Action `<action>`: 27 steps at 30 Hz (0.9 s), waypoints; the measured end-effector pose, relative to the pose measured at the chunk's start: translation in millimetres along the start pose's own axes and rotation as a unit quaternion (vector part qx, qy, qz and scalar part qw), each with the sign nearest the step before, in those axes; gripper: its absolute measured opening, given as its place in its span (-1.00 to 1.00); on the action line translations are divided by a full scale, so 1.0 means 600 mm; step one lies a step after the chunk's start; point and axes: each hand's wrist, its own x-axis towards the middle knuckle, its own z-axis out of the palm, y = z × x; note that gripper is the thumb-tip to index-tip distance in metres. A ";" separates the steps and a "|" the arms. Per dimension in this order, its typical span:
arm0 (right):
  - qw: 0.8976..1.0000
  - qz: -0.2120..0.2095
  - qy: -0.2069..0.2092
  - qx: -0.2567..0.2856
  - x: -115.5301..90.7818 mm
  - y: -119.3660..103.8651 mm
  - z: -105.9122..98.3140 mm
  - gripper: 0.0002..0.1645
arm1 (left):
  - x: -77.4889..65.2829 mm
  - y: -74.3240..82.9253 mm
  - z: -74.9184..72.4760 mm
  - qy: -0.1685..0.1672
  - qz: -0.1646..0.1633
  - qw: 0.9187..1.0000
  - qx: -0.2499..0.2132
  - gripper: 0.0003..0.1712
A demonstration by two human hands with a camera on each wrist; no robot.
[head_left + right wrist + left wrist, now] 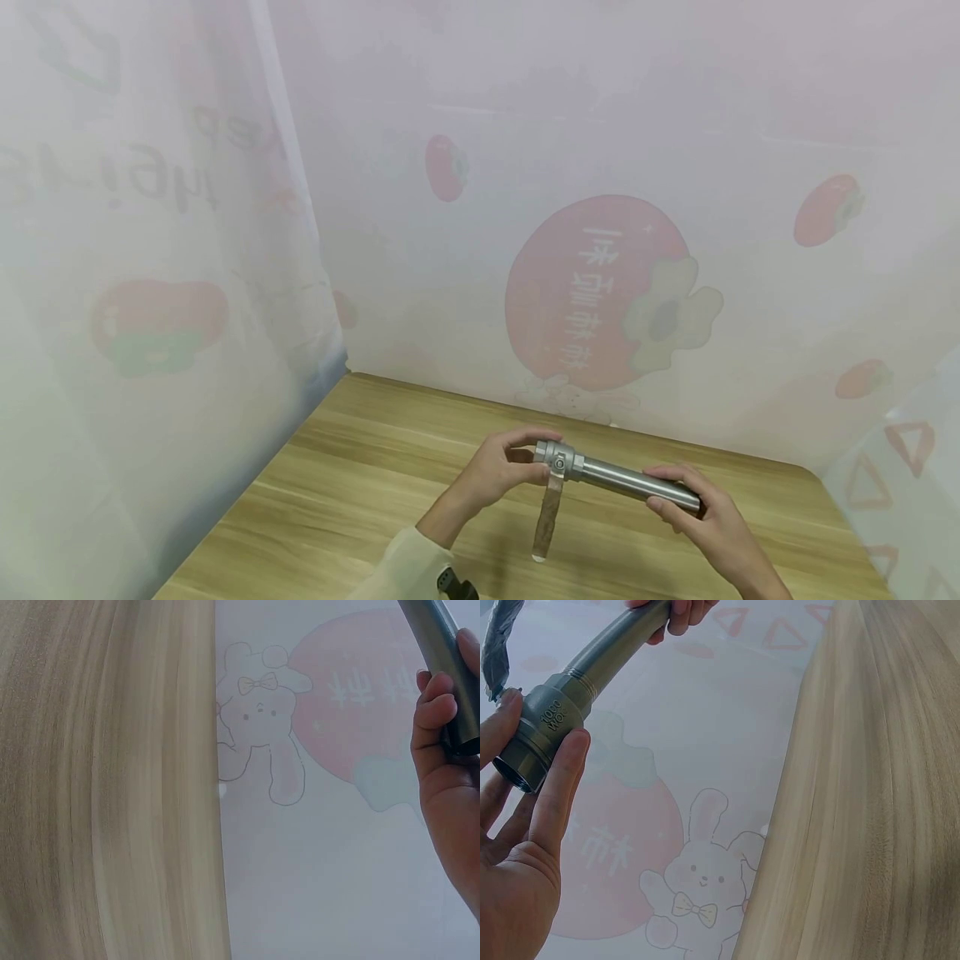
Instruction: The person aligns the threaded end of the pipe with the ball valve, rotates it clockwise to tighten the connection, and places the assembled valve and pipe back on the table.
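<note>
A metal ball valve [561, 457] is joined end to end with a straight steel pipe [626, 479]. My left hand [487, 475] holds the valve at its open end, thumb on the near side and fingers on the far side. The valve's lever handle [547, 521], wrapped in a brownish covering, points toward me. Raised lettering shows on the valve body [553, 712] in the left wrist view. Around the pipe's far right end, my right hand [708, 508] grips with thumb and fingers. The right wrist view shows its curled fingers at the pipe's open end [466, 744].
Below the hands lies a wood-grain table [360, 467]. Pale printed curtains [420, 275] with persimmon pictures stand behind it and along both sides. A dark wrist strap [457, 583] shows at the left sleeve [408, 562].
</note>
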 end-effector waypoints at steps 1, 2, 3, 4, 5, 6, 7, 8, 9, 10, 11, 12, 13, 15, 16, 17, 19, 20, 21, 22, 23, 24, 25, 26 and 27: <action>1.000 -0.001 0.000 -0.002 0.000 0.000 0.000 -0.57 | 0.000 0.000 0.000 0.000 0.001 1.000 -0.001 -0.42; 1.000 0.000 -0.001 -0.003 0.000 0.000 -0.001 -0.57 | 0.000 0.000 0.000 -0.001 0.001 1.000 -0.001 -0.43; 1.000 0.001 -0.001 -0.004 0.000 0.000 -0.001 -0.58 | 0.000 0.000 0.000 -0.001 0.002 1.000 -0.002 -0.43; 1.000 0.001 -0.001 -0.005 0.000 0.000 -0.001 -0.58 | -0.001 0.000 0.000 -0.001 0.002 1.000 -0.002 -0.43; 1.000 0.003 -0.002 -0.005 0.000 0.000 -0.001 -0.58 | -0.001 0.000 0.000 -0.001 0.003 1.000 -0.002 -0.43; 1.000 0.004 -0.002 -0.005 0.000 0.000 -0.001 -0.59 | -0.001 0.000 0.000 -0.001 0.002 1.000 -0.003 -0.42; 1.000 0.006 -0.002 -0.005 0.000 -0.001 -0.001 -0.59 | -0.001 0.000 0.000 -0.001 0.002 1.000 -0.003 -0.42; 1.000 0.008 -0.002 -0.005 0.000 -0.001 -0.001 -0.60 | -0.001 0.000 0.001 0.000 0.002 1.000 -0.003 -0.42; 1.000 0.009 -0.002 -0.005 0.000 -0.002 -0.001 -0.60 | -0.001 0.000 0.001 0.000 0.001 1.000 -0.003 -0.42; 1.000 0.011 -0.001 -0.006 0.000 -0.002 -0.001 -0.61 | 0.000 0.000 0.001 0.000 0.001 1.000 -0.004 -0.42; 1.000 0.014 -0.001 -0.006 -0.001 -0.003 -0.001 -0.62 | 0.000 0.000 0.001 0.001 0.000 1.000 -0.004 -0.42; 1.000 0.015 -0.001 -0.006 -0.001 -0.003 -0.001 -0.62 | 0.000 0.000 0.001 0.001 -0.001 1.000 -0.003 -0.42; 1.000 0.017 0.000 -0.005 -0.001 -0.004 -0.001 -0.63 | 0.000 0.000 0.001 0.002 -0.002 1.000 -0.003 -0.42; 1.000 0.018 0.000 -0.005 -0.001 -0.004 -0.001 -0.63 | 0.000 0.000 0.001 0.004 -0.004 1.000 -0.002 -0.42; 1.000 0.018 0.000 -0.005 -0.001 -0.004 -0.002 -0.63 | 0.000 0.000 0.002 0.005 -0.005 1.000 0.000 -0.42; 1.000 0.018 -0.001 -0.005 -0.001 -0.003 -0.002 -0.63 | 0.000 0.001 0.002 0.006 -0.005 1.000 0.001 -0.42; 1.000 0.015 -0.002 -0.004 -0.001 -0.003 -0.002 -0.62 | -0.001 0.001 0.002 0.007 -0.006 1.000 0.004 -0.42; 1.000 0.012 -0.003 -0.003 -0.001 -0.002 -0.003 -0.62 | -0.001 0.002 0.002 0.008 -0.006 1.000 0.005 -0.42; 1.000 0.010 -0.004 -0.002 -0.001 -0.002 -0.003 -0.61 | -0.001 0.002 0.002 0.009 -0.005 1.000 0.006 -0.42; 1.000 0.006 -0.006 0.000 -0.001 -0.002 -0.003 -0.61 | -0.001 0.002 0.002 0.009 -0.006 1.000 0.007 -0.42; 1.000 0.003 -0.007 0.003 -0.001 -0.001 -0.003 -0.60 | -0.001 0.002 0.002 0.009 -0.006 1.000 0.008 -0.42; 1.000 0.000 -0.008 0.005 -0.001 -0.002 -0.003 -0.59 | -0.002 0.002 0.002 0.009 -0.006 1.000 0.008 -0.42; 1.000 -0.002 -0.009 0.007 -0.001 -0.002 -0.004 -0.58 | -0.002 0.002 0.002 0.009 -0.006 1.000 0.008 -0.42; 1.000 -0.004 -0.009 0.008 -0.001 -0.002 -0.003 -0.58 | -0.002 0.002 0.002 0.008 -0.006 1.000 0.008 -0.42; 1.000 -0.003 -0.009 0.007 -0.001 -0.003 -0.003 -0.57 | -0.002 0.002 0.002 0.008 -0.006 1.000 0.008 -0.42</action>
